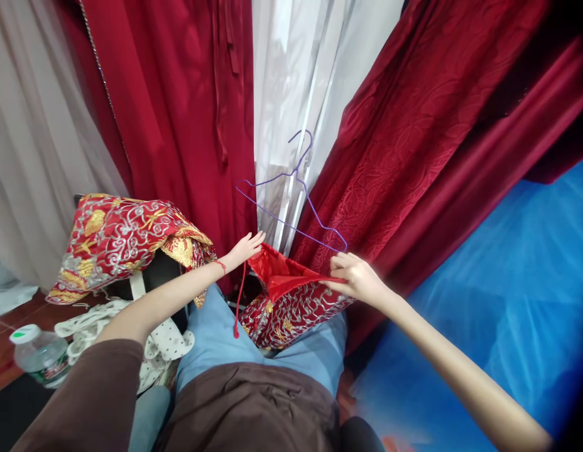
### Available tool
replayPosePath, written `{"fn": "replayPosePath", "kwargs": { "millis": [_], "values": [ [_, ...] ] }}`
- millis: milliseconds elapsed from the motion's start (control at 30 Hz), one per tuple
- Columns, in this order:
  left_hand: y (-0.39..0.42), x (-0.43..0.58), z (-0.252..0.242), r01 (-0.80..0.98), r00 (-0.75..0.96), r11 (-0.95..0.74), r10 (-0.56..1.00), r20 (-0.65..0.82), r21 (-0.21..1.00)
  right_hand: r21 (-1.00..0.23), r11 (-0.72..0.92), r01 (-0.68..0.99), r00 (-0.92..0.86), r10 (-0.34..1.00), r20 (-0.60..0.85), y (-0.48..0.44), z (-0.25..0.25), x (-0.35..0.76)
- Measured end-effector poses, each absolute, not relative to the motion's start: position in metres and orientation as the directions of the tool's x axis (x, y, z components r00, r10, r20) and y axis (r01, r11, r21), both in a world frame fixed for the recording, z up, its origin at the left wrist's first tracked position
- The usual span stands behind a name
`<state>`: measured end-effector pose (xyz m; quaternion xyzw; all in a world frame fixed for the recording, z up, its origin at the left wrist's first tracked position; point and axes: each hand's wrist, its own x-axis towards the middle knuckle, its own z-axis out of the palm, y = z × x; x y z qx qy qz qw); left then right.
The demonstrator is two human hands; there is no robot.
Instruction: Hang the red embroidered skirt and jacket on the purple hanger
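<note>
A red embroidered garment with silver and gold patterns lies over my lap, its shiny red lining showing at the gaping upper edge. My left hand grips the left end of that edge, fingers fairly straight and thumb hidden. At the right end, my right hand is closed on the edge, which is drawn out between both hands. Just above the right fingers, a purple wire hanger stands with its hook up; its lower right corner meets that hand. A red cord dangles below my left hand.
Another embroidered red and gold cloth is draped at my left, near a white dotted bag and a plastic bottle. Dark red gowns and a white curtain hang ahead. Blue tulle spreads at right.
</note>
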<state>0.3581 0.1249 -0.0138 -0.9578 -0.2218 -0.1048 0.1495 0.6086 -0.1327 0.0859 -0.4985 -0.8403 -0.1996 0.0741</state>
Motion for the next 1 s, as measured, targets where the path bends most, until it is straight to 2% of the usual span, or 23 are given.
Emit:
{"fn": "replayPosePath", "kwargs": {
  "millis": [100,200,267,367,433,467,567,667,733,767,833,900,933,1000],
  "values": [
    [0.13,0.369,-0.007,0.343,0.923,-0.901,0.269,0.276,-0.268,0.24,0.497,0.834,-0.552,0.75,0.366,-0.138,0.096,0.619],
    [0.136,0.37,0.01,0.305,0.913,-0.93,0.224,0.34,-0.205,0.17,0.478,0.862,-0.498,0.735,0.46,-0.143,0.105,0.639],
    [0.136,0.363,0.029,0.264,0.884,-0.96,0.203,0.421,-0.091,0.096,0.424,0.901,-0.407,0.746,0.527,-0.147,0.11,0.652],
    [0.115,0.347,0.072,0.077,0.832,-0.982,0.158,0.532,0.172,0.007,0.303,0.953,-0.246,0.759,0.603,-0.156,0.121,0.662],
    [0.085,0.334,0.105,-0.041,0.826,-0.941,0.158,0.541,0.337,-0.046,0.256,0.965,-0.169,0.751,0.638,-0.166,0.133,0.66],
    [0.067,0.327,0.12,-0.089,0.843,-0.923,0.131,0.522,0.374,-0.079,0.254,0.964,-0.143,0.745,0.652,-0.173,0.141,0.657],
    [0.016,0.311,0.151,-0.244,0.825,-0.889,0.019,0.565,0.386,-0.187,0.332,0.925,-0.155,0.776,0.611,-0.192,0.166,0.641],
    [-0.009,0.305,0.15,-0.281,0.845,-0.862,-0.014,0.534,0.422,-0.235,0.377,0.896,-0.258,0.872,0.417,-0.199,0.177,0.622],
    [-0.008,0.305,0.137,-0.235,0.884,-0.907,-0.05,0.465,0.349,-0.159,0.249,0.955,-0.197,0.938,0.284,-0.193,0.17,0.611],
    [-0.005,0.306,0.129,-0.204,0.895,-0.946,-0.077,0.439,0.25,-0.089,0.139,0.986,-0.115,0.965,0.235,-0.187,0.164,0.607],
    [0.004,0.306,0.113,-0.127,0.899,-0.991,-0.132,0.417,-0.039,0.043,-0.073,0.996,0.065,0.985,0.16,-0.177,0.149,0.603],
    [0.012,0.306,0.102,-0.044,0.889,-0.947,-0.182,0.421,-0.317,0.116,-0.218,0.969,0.204,0.972,0.12,-0.17,0.137,0.602],
    [0.016,0.305,0.098,0.005,0.882,-0.913,-0.188,0.431,-0.409,0.135,-0.261,0.956,0.246,0.962,0.117,-0.168,0.133,0.601],
    [0.019,0.304,0.092,0.11,0.873,-0.864,-0.153,0.464,-0.491,0.166,-0.295,0.941,0.275,0.952,0.132,-0.169,0.13,0.598]
  ]
}}
